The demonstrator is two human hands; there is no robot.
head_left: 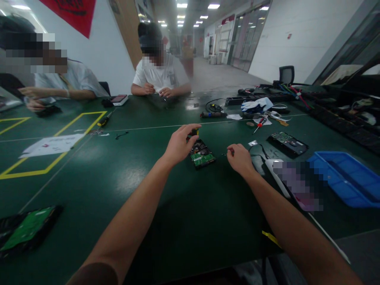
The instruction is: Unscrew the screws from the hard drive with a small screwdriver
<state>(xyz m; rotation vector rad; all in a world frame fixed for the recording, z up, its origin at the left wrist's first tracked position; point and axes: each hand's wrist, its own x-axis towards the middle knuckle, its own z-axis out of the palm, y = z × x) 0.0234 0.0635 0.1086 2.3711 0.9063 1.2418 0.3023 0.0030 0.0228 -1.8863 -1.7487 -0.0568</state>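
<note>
A hard drive (203, 157) lies on the green table with its green circuit board facing up. Over its far end, my left hand (180, 144) grips a yellow-and-black screwdriver (195, 132) between thumb and fingers. Only the handle shows; its tip is hidden. To the right of the drive, my right hand (240, 158) is low over the tabletop, fingers curled and pinched together. Whatever they hold, if anything, is too small to tell. Tiny dark screws (224, 154) lie just left of those fingertips.
Right: a second hard drive (287, 144), a blue tray (347, 178), a phone (299, 186) and a red screwdriver (260, 124). Left: another drive (29, 227), a paper sheet (52, 145) and a yellow-black screwdriver (105, 118). Two people sit across the table, working with their hands.
</note>
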